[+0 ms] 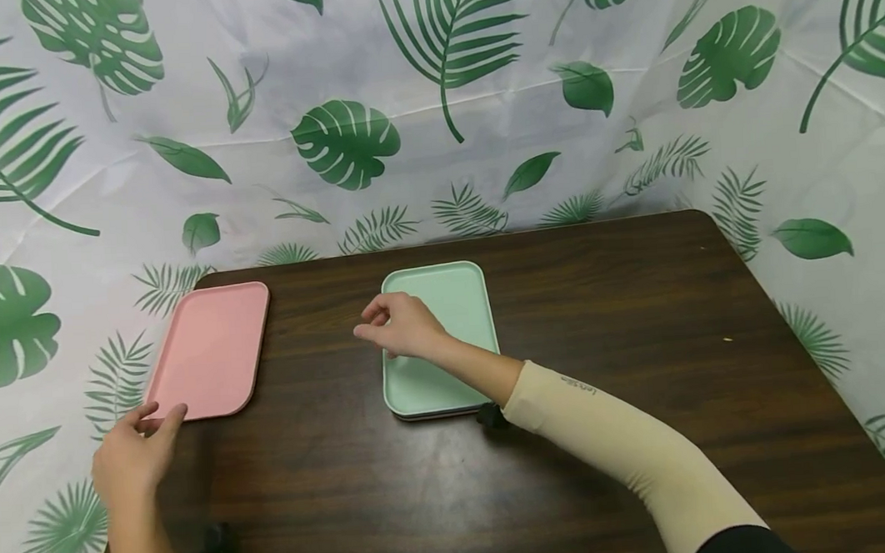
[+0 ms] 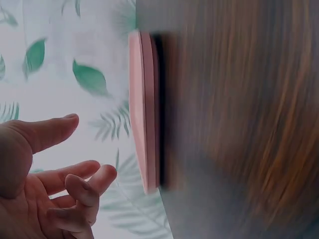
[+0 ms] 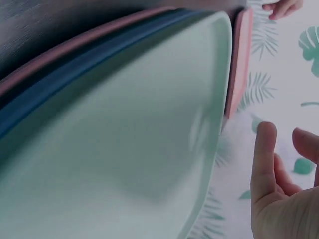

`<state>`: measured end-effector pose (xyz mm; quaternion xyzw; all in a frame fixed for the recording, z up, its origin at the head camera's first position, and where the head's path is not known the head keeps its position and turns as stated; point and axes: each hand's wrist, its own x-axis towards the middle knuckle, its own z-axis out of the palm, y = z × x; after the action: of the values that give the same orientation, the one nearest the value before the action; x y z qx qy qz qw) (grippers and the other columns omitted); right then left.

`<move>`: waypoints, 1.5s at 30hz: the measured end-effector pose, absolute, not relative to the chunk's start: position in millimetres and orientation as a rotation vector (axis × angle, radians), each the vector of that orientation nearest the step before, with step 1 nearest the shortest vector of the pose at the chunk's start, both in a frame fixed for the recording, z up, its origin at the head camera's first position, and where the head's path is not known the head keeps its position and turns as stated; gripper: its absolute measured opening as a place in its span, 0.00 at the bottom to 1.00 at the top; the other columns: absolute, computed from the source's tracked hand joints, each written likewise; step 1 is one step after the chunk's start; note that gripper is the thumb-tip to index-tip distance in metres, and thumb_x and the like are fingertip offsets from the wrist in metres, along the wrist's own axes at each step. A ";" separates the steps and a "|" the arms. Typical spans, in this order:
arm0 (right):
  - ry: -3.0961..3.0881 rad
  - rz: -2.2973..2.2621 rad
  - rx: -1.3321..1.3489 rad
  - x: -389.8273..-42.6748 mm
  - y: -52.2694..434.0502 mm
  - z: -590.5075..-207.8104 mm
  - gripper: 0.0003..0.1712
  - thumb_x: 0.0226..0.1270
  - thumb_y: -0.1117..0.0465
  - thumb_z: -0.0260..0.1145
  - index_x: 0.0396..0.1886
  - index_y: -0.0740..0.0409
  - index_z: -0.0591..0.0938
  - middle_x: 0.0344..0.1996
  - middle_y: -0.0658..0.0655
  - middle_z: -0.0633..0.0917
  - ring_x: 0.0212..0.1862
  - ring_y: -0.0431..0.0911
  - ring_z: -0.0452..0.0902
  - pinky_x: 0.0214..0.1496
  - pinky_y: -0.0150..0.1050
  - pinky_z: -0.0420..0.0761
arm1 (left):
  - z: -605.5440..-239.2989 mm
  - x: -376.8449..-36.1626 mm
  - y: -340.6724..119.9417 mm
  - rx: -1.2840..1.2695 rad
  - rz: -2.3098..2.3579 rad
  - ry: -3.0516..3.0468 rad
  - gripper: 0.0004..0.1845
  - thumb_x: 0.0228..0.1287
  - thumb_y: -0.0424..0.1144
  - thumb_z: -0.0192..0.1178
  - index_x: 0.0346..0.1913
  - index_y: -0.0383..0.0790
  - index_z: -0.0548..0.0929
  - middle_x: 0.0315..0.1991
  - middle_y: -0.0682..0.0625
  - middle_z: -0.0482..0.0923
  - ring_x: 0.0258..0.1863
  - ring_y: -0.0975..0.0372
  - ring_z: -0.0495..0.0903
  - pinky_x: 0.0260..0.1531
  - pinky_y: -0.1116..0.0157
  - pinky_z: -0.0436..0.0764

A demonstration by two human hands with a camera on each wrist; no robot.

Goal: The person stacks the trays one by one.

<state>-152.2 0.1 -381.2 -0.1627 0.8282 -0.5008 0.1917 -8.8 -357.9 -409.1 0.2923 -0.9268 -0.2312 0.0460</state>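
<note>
A pink tray (image 1: 209, 351) (image 2: 144, 109) lies flat at the table's left edge. My left hand (image 1: 162, 411) (image 2: 75, 169) hovers at its near left corner with loosely curled fingers, holding nothing; the left wrist view shows a gap between fingers and tray. A mint green tray (image 1: 448, 310) (image 3: 124, 139) tops a small stack in the table's middle, with a blue tray (image 3: 75, 64) and another pink tray (image 3: 75, 42) beneath it. My right hand (image 1: 373, 322) (image 3: 281, 142) hangs over the green tray's left edge, fingers relaxed and empty.
The dark wooden table (image 1: 602, 318) stretches bare to the right of the stack. A white cloth with green leaf print (image 1: 478, 99) hangs behind and around the table on all sides.
</note>
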 end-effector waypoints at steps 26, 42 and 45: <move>1.961 -1.424 -0.206 -118.7 -110.5 -414.8 0.28 0.65 0.55 0.70 0.61 0.60 0.76 0.35 0.51 0.85 0.40 0.48 0.84 0.32 0.39 0.84 | -424.7 -11.5 -420.1 1.087 -0.681 -3.034 0.43 0.70 0.63 0.45 0.68 0.26 0.64 0.63 0.26 0.64 0.59 0.30 0.65 0.53 0.39 0.67; 1.661 -1.542 -0.195 -119.6 -128.5 -437.9 0.35 0.67 0.56 0.68 0.71 0.59 0.67 0.65 0.58 0.75 0.54 0.50 0.80 0.42 0.42 0.83 | -434.9 -21.6 -419.4 0.929 -0.741 -3.068 0.32 0.76 0.51 0.39 0.65 0.24 0.68 0.63 0.21 0.60 0.60 0.28 0.62 0.58 0.38 0.63; 1.620 -1.573 -0.186 -119.4 -133.0 -439.4 0.36 0.68 0.57 0.68 0.72 0.58 0.66 0.66 0.59 0.73 0.56 0.51 0.79 0.44 0.43 0.83 | -435.2 -21.4 -419.9 0.922 -0.751 -3.067 0.29 0.76 0.47 0.39 0.65 0.24 0.68 0.63 0.21 0.60 0.60 0.28 0.62 0.58 0.38 0.63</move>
<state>-119.4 -133.0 -439.4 -0.0744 0.6475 -0.6287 0.4242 -21.4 -419.9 -435.2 0.2794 -0.9298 -0.2277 -0.0741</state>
